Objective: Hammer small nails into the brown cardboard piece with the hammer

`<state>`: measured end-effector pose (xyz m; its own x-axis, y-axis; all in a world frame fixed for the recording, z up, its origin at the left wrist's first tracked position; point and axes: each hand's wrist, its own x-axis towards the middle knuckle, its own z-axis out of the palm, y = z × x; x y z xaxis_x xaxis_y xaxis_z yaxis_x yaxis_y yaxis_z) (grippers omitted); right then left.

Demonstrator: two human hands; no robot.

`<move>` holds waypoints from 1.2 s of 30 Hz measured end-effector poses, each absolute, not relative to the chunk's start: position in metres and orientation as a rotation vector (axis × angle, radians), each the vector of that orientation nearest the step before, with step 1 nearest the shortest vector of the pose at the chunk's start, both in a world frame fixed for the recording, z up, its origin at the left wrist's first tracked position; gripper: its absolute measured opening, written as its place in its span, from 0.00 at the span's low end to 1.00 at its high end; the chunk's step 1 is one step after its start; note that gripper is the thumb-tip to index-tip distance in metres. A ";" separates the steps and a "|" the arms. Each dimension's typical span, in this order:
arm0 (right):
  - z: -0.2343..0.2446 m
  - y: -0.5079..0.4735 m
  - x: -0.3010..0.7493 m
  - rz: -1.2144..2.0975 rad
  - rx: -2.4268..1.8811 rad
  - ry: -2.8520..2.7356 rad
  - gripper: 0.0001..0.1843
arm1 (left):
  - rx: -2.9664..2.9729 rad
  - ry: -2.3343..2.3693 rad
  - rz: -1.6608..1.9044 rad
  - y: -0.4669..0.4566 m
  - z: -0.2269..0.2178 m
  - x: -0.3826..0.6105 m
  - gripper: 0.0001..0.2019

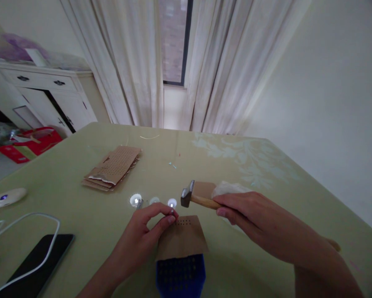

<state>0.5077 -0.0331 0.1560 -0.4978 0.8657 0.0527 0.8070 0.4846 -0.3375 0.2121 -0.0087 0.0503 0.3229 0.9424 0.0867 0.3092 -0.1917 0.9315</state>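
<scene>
My right hand (pixel 250 215) is closed around the wooden handle of a hammer (pixel 201 200), its metal head just up and to the right of my left fingertips. My left hand (pixel 145 229) pinches a small metal pin (pixel 172 210) over a piece of brown cardboard (pixel 182 240); its exact kind is too small to make out. Rows of small dark holes show near the cardboard's far edge. Beneath the cardboard, a blue block (pixel 181 275) with rows of holes sticks out on the near side.
A stack of perforated brown cardboard (pixel 114 167) lies back left. Behind the hammer are another brown piece (pixel 204 189) and clear plastic (pixel 231 188). Small metal pieces (pixel 140 203) lie beyond my left hand. A black tablet (pixel 37 265), white cable (pixel 56 231) and white oval device (pixel 8 198) sit left.
</scene>
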 end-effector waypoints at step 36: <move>0.155 -0.031 0.507 0.454 -1.450 -2.535 0.21 | 1.876 0.987 0.962 -0.010 0.044 0.212 0.09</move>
<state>0.5065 -0.0306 0.1546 -0.5053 0.8629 0.0094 0.8060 0.4759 -0.3519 0.2123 -0.0100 0.0442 0.4088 0.8766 0.2540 0.2758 -0.3840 0.8812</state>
